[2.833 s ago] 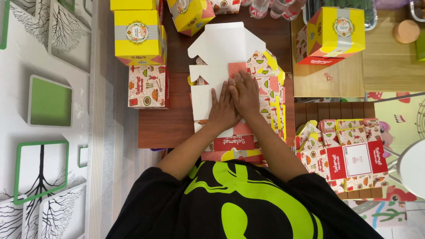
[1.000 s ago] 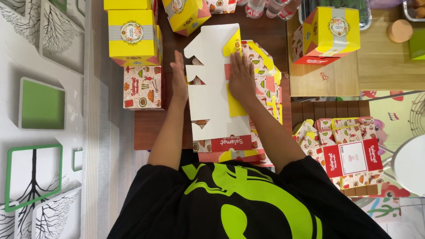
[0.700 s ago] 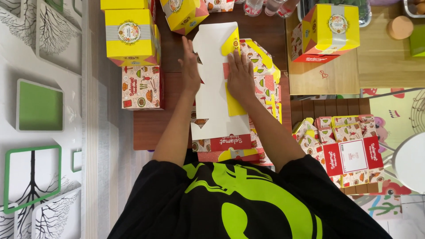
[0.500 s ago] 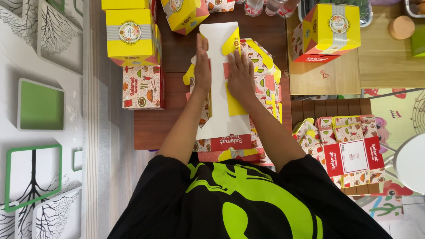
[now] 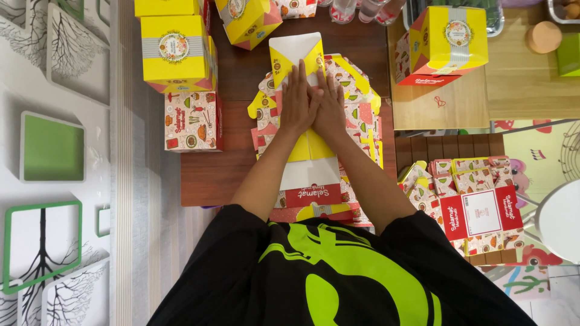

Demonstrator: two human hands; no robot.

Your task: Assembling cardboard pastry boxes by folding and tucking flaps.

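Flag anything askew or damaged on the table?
One thing: the yellow box at the table's far edge sits rotated against the squared-up boxes beside it. No damage or spills show. Both hands, left hand and right hand, press the flat carton.

We see a flat cardboard box point(image 5: 305, 151) that is white and yellow, with a red strip near us. Under it lie sheets point(image 5: 362, 121) with little food pictures in red, pink and yellow. The table point(image 5: 241, 66) is dark brown. The closed boxes point(image 5: 175, 51) are bright yellow. Our shirt point(image 5: 338, 271) is black with lime green swirls.
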